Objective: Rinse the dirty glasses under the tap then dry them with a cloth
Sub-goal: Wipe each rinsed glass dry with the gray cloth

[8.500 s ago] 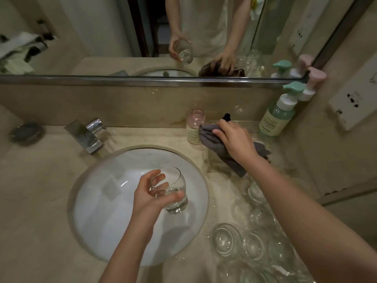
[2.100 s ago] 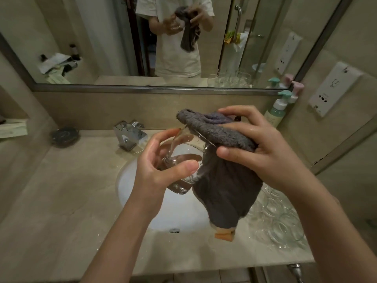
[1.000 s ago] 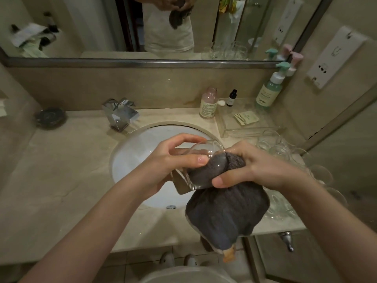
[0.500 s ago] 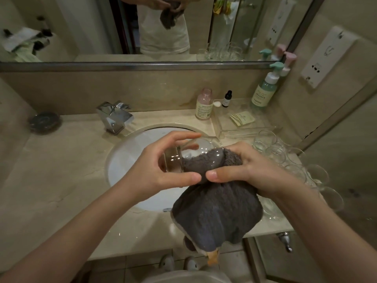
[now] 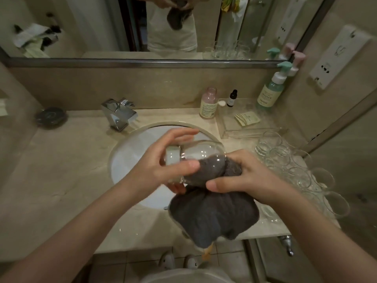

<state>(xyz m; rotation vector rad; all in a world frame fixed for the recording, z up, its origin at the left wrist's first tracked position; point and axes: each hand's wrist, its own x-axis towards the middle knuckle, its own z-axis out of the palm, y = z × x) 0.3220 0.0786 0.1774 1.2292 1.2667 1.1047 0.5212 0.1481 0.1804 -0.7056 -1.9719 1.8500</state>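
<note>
A clear drinking glass [image 5: 195,154] lies on its side above the white sink basin [image 5: 130,160], mouth toward the right. My left hand [image 5: 161,166] grips its base, thumb in front and fingers over the top. A dark grey cloth [image 5: 212,209] is stuffed into the glass mouth and hangs down below. My right hand [image 5: 246,178] grips the cloth at the rim, its fingers hidden in the fabric. Several more clear glasses [image 5: 293,168] stand on the counter at the right. The chrome tap [image 5: 118,114] is behind the basin, with no water running.
A clear tray [image 5: 244,127] with a sachet sits behind the glasses. A pink bottle [image 5: 208,104], a small dark dropper bottle [image 5: 232,98] and a green pump bottle [image 5: 271,88] stand along the back wall. A dark round dish [image 5: 51,117] lies far left. The mirror [image 5: 122,27] spans the back.
Since half a second ago the glass has turned in my left hand and the cloth has gone deeper into it. Earlier the cloth was draped over the rim.
</note>
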